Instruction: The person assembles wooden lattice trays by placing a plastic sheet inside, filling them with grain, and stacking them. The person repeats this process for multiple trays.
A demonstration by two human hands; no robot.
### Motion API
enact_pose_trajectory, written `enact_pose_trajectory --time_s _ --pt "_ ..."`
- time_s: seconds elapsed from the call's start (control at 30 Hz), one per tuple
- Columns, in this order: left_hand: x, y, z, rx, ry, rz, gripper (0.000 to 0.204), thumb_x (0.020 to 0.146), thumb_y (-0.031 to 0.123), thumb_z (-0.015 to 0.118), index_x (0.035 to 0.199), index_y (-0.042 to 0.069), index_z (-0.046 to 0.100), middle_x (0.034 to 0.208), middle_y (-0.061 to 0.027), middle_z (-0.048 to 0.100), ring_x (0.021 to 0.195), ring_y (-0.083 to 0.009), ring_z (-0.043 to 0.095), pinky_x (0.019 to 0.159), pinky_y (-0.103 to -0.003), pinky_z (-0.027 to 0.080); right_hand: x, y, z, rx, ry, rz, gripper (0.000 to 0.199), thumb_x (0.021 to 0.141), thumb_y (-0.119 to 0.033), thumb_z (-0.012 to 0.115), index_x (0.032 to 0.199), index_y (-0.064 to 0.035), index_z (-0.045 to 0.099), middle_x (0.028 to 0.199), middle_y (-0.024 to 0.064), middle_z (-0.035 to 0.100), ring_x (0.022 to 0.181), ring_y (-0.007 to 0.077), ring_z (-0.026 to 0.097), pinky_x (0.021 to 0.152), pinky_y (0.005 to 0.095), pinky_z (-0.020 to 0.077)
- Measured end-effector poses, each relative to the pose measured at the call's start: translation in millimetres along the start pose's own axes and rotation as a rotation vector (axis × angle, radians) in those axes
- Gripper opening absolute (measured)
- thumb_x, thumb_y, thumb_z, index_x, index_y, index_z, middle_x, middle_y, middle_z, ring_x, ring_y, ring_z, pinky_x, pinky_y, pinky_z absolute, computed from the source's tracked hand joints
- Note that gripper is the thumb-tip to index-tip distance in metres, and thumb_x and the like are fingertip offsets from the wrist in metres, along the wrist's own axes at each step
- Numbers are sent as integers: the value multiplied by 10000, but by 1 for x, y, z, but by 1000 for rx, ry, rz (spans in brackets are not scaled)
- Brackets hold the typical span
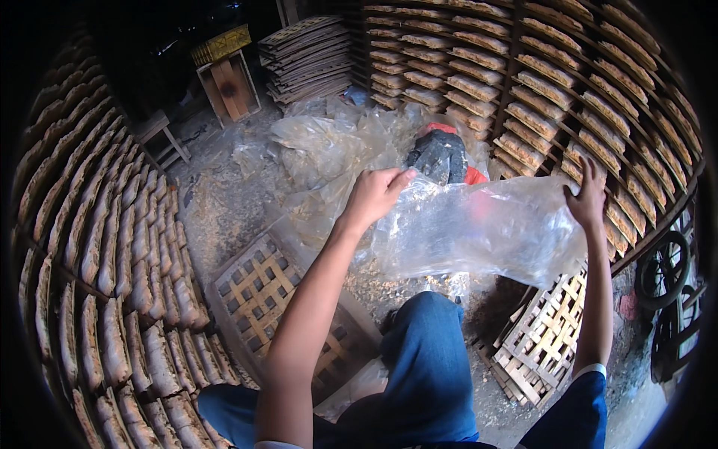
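Observation:
A clear, crinkled plastic sheet (479, 232) stretches between my two hands, above the floor in front of my knee. My left hand (378, 193) is closed on its upper left corner, thumb along the edge. At the sheet's right end, my right hand (589, 196) has its fingers stretched upward and its thumb apart, with the plastic against it. Behind the sheet lie a dark grey cloth (440, 156) and something red (441, 128), partly covered. More loose plastic sheeting (318, 142) is heaped on the floor beyond my left hand.
A woven bamboo lattice tray (258, 288) lies by my left leg; several more are stacked (542, 340) at right. Racks of filled trays curve along the left (112, 247) and right (538, 90). Farther back stand stacked trays (310, 60), a wooden stool (161, 138) and a yellow crate (221, 45).

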State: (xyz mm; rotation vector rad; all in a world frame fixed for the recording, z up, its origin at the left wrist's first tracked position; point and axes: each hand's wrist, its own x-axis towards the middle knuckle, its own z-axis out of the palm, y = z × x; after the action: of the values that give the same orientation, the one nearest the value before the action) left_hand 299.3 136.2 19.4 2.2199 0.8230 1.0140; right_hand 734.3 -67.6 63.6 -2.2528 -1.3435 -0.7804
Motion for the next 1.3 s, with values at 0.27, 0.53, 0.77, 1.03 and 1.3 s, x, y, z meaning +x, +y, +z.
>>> enact_pose_trajectory --time_s 0.27,0.53,0.77,1.03,1.3 --pt "16 48 -13 358 -128 445 450 977 459 649 809 50 734 631 -207 611 607 -394 625 600 -452 485 -31 -259 -2 1112 -691 -460 776 741 -266 908 1392 -32 556 1354 199 612 1264 309 589 1079 403 449" --pt "8 60 -41 363 -134 279 472 953 483 667 782 44 668 675 -199 654 657 -416 666 599 -473 519 -82 -227 77 889 -606 -414 499 758 -316 884 1114 -8 716 1134 148 717 1102 308 681 1002 424 503" --pt "0 57 -26 486 -42 462 421 953 466 670 858 57 635 619 -188 627 615 -414 657 550 -471 518 -65 -302 38 1168 -640 -282 413 765 -213 852 1072 16 697 1096 206 705 1083 397 655 1042 467 444" --pt "16 50 -67 608 26 373 499 947 541 640 806 63 613 551 -187 581 600 -429 648 554 -491 519 -87 -235 70 540 -851 -287 571 792 -351 830 1245 -36 683 1212 225 687 1165 426 624 1039 473 466" --pt "9 50 -48 566 81 520 517 942 549 647 776 61 613 567 -189 598 598 -433 648 558 -496 525 -46 -296 34 935 -487 -440 524 755 -296 873 1165 -17 703 1025 217 727 1010 386 697 906 450 531"
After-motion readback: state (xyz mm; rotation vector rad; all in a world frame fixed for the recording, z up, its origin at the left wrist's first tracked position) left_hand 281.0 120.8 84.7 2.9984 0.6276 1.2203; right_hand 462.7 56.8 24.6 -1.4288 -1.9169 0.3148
